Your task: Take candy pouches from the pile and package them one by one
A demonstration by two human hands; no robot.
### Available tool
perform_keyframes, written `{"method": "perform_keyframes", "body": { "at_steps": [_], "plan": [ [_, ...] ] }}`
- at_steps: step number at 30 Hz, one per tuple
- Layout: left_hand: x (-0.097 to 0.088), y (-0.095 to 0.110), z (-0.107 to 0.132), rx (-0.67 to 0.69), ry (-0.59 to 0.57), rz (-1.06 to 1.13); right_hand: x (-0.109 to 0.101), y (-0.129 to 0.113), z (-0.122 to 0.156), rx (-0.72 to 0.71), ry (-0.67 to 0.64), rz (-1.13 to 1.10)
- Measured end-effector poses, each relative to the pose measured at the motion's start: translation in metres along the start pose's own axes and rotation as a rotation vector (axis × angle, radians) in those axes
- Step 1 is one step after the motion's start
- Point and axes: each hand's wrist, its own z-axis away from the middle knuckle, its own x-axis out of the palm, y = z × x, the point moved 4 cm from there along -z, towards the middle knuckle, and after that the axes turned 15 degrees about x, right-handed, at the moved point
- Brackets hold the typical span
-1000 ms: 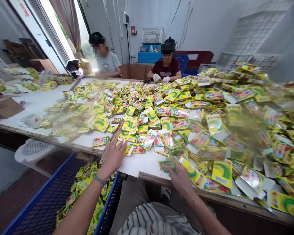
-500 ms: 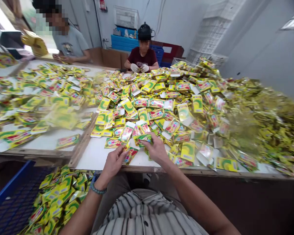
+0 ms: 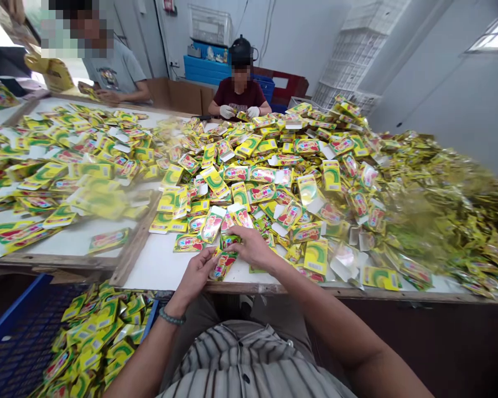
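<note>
Near the table's front edge, my left hand [image 3: 194, 275] is closed on a small yellow, red and green carton [image 3: 224, 266]. My right hand [image 3: 251, 250] pinches a small green packet [image 3: 229, 241] right at the carton's upper end. Whether part of the packet is inside the carton is hidden by my fingers. Just beyond my hands lie loose cartons, among them a red-faced one with a white flap raised [image 3: 213, 224] and another lying flat [image 3: 188, 243].
A large heap of similar cartons [image 3: 265, 146] covers the table [image 3: 161, 265]; shiny packets [image 3: 460, 204] pile up at right. A wooden strip [image 3: 135, 243] divides the tabletop. Below left stands a blue crate [image 3: 16, 309] of filled-looking cartons. Two people sit across the table, handling small items.
My right hand has moved left with the green packet, bringing it to the upper end of the carton. My left hand keeps its hold on the carton.
</note>
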Motion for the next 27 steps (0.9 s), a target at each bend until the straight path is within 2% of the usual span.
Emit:
{"method": "perform_keyframes", "body": {
  "at_steps": [3,7,13,16,22,25,27],
  "plan": [
    [-0.002,0.003,0.001,-0.021,-0.011,0.054,0.003,0.005,-0.001,0.05,0.1,-0.171],
    [-0.009,0.001,0.003,0.008,-0.035,0.016,0.008,0.004,0.002,-0.005,0.132,-0.071],
    [-0.016,-0.004,0.005,0.082,-0.078,-0.227,-0.004,-0.014,0.009,-0.171,0.098,0.158],
    [-0.014,-0.007,0.007,0.09,-0.099,-0.234,0.004,-0.019,0.012,-0.211,0.024,0.334],
    [-0.017,-0.009,0.013,0.11,-0.094,-0.197,0.02,-0.018,0.022,-0.161,0.018,0.419],
    [-0.023,-0.006,0.016,0.098,-0.08,-0.258,0.027,-0.02,0.03,-0.132,-0.085,0.538],
    [-0.026,-0.001,0.018,0.095,-0.075,-0.292,0.03,-0.023,0.033,-0.133,-0.106,0.54]
  ]
}}
